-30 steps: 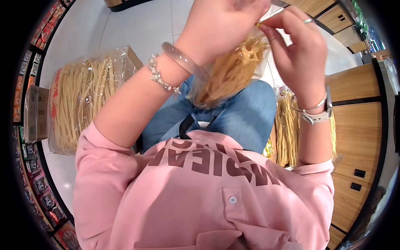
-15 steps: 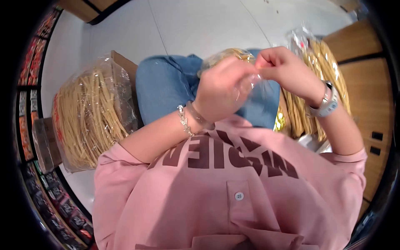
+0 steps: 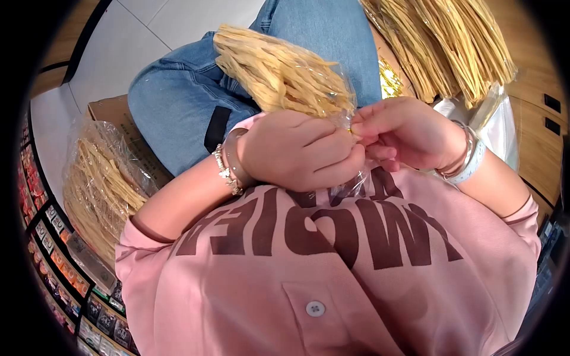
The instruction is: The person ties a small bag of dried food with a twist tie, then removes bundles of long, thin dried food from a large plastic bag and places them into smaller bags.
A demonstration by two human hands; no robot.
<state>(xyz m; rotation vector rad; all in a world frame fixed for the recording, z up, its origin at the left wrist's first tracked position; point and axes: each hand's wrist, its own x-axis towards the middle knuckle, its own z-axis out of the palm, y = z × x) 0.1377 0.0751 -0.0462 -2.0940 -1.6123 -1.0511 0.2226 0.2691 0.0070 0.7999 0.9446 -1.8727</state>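
A clear plastic bag of pale yellow dried bean curd sticks [image 3: 279, 74] lies across my lap, its gathered neck toward my chest. My left hand [image 3: 300, 148] is closed round the neck, and some loose plastic shows below the fingers. Against the neck, the thumb and fingers of my right hand [image 3: 404, 130] are pinched together on a thin gold twist tie [image 3: 351, 132], of which only a small bit shows. My left hand hides most of the bag's mouth.
Shiny gold twist ties [image 3: 390, 80] lie beside my right thigh, near a large pile of bean curd sticks [image 3: 445, 44]. At left stands an open cardboard box [image 3: 127, 127] beside a big bag of sticks [image 3: 98, 184]. Stocked shelves [image 3: 59, 255] line the left edge.
My hands have come down closer to my chest. The filled bag, mostly hidden behind them before, now shows on my lap. The view has tilted and turned.
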